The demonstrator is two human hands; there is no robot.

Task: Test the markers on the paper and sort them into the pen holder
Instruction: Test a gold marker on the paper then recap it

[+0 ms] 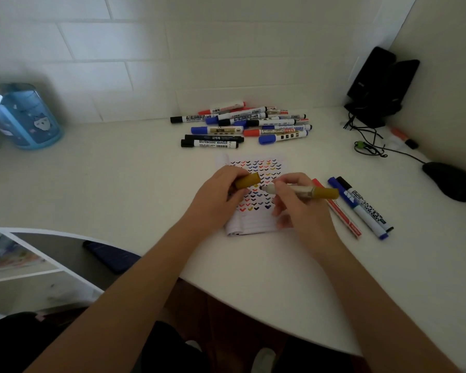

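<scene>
Now, left hand (pixel 215 196) pinching the cap (pixel 249 181), right hand (pixel 297 205) gripping the marker (pixel 306 191) should drag its seemingly bare tip (pixel 264 189) lightly across paper (pixel 256 224).

Dim, soft light; weak shadows on the surface (pixel 119 184). Edges bend and blur, strongest at 9 o'clock.
</scene>
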